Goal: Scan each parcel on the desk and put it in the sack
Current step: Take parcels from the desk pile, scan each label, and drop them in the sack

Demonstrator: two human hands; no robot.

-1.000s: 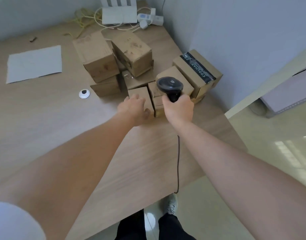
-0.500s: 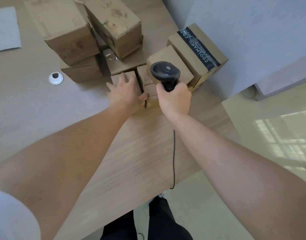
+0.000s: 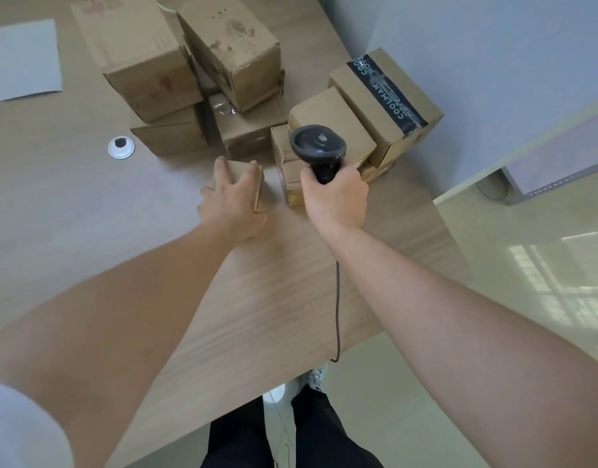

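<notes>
My left hand [image 3: 232,201] grips a small brown cardboard parcel [image 3: 259,190] at the near edge of the pile, fingers curled over its top, thumb at its near side. My right hand [image 3: 334,197] holds a black corded barcode scanner [image 3: 317,148] by its handle, head up, just right of that parcel and over another small taped parcel [image 3: 290,179]. Several more brown parcels are stacked behind on the wooden desk [image 3: 274,282], including one with black printed tape [image 3: 387,92]. No sack is in view.
A white sheet of paper [image 3: 20,62] lies at the far left, and a round cable grommet [image 3: 121,147] sits left of the pile. A wall rises right of the parcels. The scanner cable [image 3: 337,309] hangs over the desk's near edge beside my legs.
My left hand has drawn the small parcel away from the pile towards me and to the left. The scanner in my right hand stays over the pile. The camera has tilted down and closer.
</notes>
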